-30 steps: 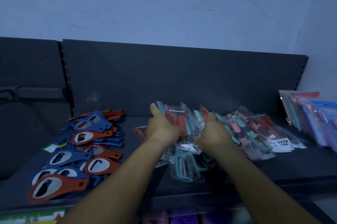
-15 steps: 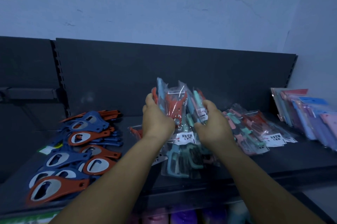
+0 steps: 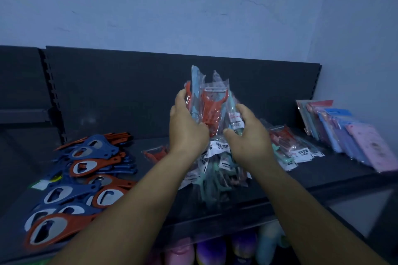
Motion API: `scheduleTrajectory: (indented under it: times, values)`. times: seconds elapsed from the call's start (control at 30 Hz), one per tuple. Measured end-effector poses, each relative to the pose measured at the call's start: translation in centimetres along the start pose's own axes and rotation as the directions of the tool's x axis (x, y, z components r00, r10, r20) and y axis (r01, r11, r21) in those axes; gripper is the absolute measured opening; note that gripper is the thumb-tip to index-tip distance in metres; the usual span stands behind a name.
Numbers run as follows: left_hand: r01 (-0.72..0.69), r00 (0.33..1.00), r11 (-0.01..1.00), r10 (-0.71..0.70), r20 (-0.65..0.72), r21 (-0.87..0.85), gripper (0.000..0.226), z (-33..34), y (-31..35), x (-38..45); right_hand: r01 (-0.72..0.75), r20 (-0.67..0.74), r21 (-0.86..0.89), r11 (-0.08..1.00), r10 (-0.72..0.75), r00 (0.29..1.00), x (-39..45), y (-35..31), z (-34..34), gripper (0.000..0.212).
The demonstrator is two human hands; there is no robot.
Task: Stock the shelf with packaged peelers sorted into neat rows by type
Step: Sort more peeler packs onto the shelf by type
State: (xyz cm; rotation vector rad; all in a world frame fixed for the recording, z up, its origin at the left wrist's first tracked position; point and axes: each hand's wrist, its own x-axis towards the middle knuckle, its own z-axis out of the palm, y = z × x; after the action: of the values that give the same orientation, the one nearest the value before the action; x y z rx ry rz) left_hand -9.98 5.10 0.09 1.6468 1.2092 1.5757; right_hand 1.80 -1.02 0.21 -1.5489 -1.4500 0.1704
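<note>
A bundle of packaged peelers [image 3: 212, 105] in clear bags, orange and teal, stands upright above the dark shelf [image 3: 336, 176]. My left hand [image 3: 186, 126] grips its left side and my right hand [image 3: 247, 135] grips its right side. Under the bundle more bagged peelers [image 3: 215, 180] lie in a loose pile near the shelf's front edge. A row of bagged peelers [image 3: 288, 146] lies on the shelf just right of my right hand. One orange peeler bag [image 3: 156, 153] lies flat left of my left wrist.
Blue and orange bottle openers [image 3: 81, 176] lie overlapped on the shelf's left part. Pink and blue flat packets [image 3: 344, 131] lean in a row at the far right. The dark back panel [image 3: 129, 92] rises behind. Coloured items [image 3: 211, 249] sit on the level below.
Both hands have lifted the bundle of bagged peelers off the pile and turned it upright. The view has shifted so the shelf sits lower and further left.
</note>
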Motion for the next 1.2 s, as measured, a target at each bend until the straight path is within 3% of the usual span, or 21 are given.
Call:
scheduleTrajectory:
  times: [0.4,0.67,0.87,1.07,1.2]
  values:
    - [-0.062,0.978,0.992,0.082,0.194,-0.11,0.081,3.1,3.1,-5.4,-0.107,-0.19,0.013,0.994,0.108,0.976,-4.3,1.5,-3.4,0.052]
    - [-0.134,0.922,0.966,0.204,0.329,-0.223,0.082,7.8,4.9,-10.1,-0.19,-0.372,0.023,0.982,0.184,0.91,-9.7,3.0,-9.1,0.052]
    - [-0.078,0.828,0.935,0.254,0.5,-0.347,0.082,12.8,6.6,-17.8,-0.381,-0.469,-0.084,0.921,0.301,0.831,-17.3,5.0,-15.7,0.061]
    - [0.069,0.663,0.896,0.287,0.691,-0.439,0.078,17.4,10.0,-29.5,-0.56,-0.578,-0.112,0.821,0.404,0.709,-27.5,7.6,-23.2,0.06]
    - [0.121,0.555,0.908,0.272,0.786,-0.4,0.079,19.7,12.2,-38.1,-0.644,-0.629,-0.101,0.758,0.453,0.632,-34.9,9.2,-28.1,0.058]
